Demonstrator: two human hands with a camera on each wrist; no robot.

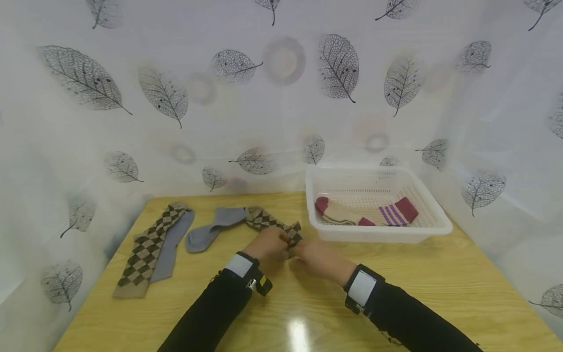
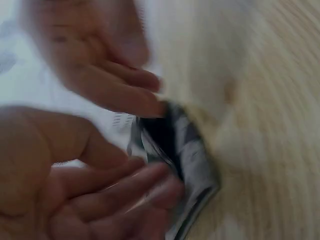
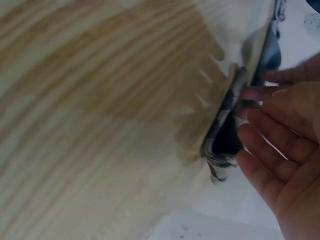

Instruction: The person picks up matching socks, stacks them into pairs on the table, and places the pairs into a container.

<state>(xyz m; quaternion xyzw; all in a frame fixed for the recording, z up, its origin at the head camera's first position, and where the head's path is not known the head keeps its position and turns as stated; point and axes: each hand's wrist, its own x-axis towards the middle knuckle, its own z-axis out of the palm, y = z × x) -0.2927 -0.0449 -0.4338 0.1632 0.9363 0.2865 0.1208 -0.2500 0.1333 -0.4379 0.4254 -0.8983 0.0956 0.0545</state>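
Between the middle of the wooden worktop (image 1: 422, 288) and its far edge, a brown checkered sock (image 1: 264, 219) lies with its open end at both hands. The right hand (image 1: 323, 260) is unclenched, fingers loosely extended at the opening; the left hand (image 1: 270, 244) touches the sock, but blur hides whether it grips. A gray sock (image 1: 204, 238) meets the sock's far end. By the left edge, another checkered sock (image 1: 142, 256) overlaps a second gray sock (image 1: 169, 249). At the far right corner, a white plastic basket (image 1: 378, 234) holds cream-and-maroon socks (image 1: 345, 211).
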